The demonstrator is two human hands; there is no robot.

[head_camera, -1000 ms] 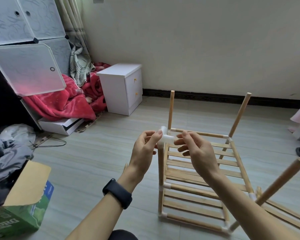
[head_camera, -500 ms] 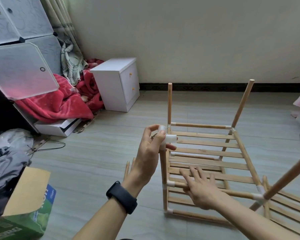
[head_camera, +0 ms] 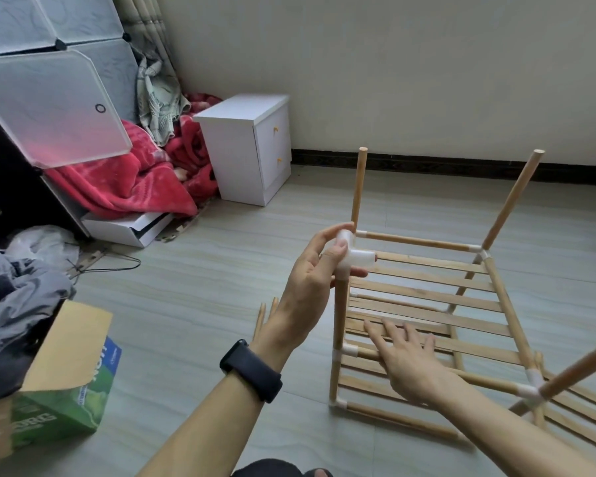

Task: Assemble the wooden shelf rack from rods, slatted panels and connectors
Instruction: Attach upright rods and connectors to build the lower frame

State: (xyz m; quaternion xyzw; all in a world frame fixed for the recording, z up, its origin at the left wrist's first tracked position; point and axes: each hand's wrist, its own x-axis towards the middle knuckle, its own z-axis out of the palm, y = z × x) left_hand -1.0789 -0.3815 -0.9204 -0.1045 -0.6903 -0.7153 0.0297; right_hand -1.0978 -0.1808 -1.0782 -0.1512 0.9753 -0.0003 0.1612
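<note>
on the near-left upright wooden rod (head_camera: 339, 315), the left hand (head_camera: 310, 284) pinches a white plastic connector (head_camera: 353, 258); the right hand (head_camera: 406, 359), spread flat, rests on the slatted wooden panel (head_camera: 427, 316). crooked pressure could lever the lower joints (head_camera: 340, 352) apart.

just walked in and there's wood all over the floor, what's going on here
A person is putting together a wooden shelf rack on the floor. The left hand grips a white plastic connector at the top of the near left rod. The right hand is open, fingers spread low over the slatted panel; whether it touches is unclear. The far left rod and far right rod stand with bare tops, no connectors yet.
</note>
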